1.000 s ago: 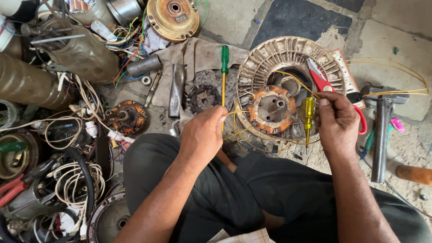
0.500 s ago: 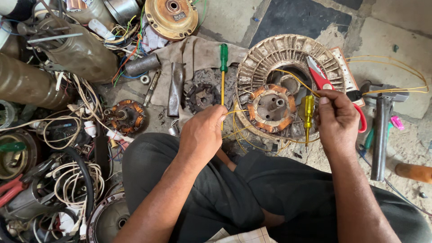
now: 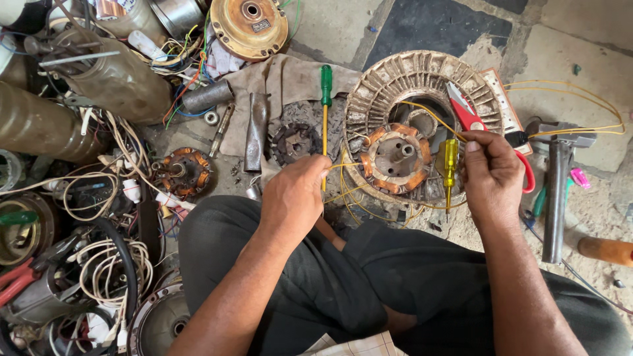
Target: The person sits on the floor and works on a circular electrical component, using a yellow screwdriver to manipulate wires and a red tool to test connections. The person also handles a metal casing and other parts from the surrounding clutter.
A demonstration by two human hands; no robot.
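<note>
A round finned motor housing (image 3: 422, 82) lies on the floor with a copper-wound stator (image 3: 395, 158) in its middle. My left hand (image 3: 293, 198) pinches a thin yellow wire (image 3: 343, 166) at the stator's left side. My right hand (image 3: 491, 175) pinches the same yellow wire (image 3: 428, 115) on the right, where it arcs over the housing. A yellow-handled screwdriver (image 3: 450, 165) stands just left of my right hand. A green-handled screwdriver (image 3: 326, 99) lies above my left hand. Red-handled pliers (image 3: 471, 115) rest on the housing behind my right hand.
A hammer (image 3: 557, 184) and a wooden handle (image 3: 603, 250) lie at the right. Loose yellow wire (image 3: 573, 109) loops beyond it. A grey rag (image 3: 283, 79), a small armature (image 3: 184, 173), a rusty round cover (image 3: 249, 26) and a heap of cables and motor parts (image 3: 79, 198) fill the left.
Both hands keep hold of the yellow wire and have hardly shifted. Nothing else moved.
</note>
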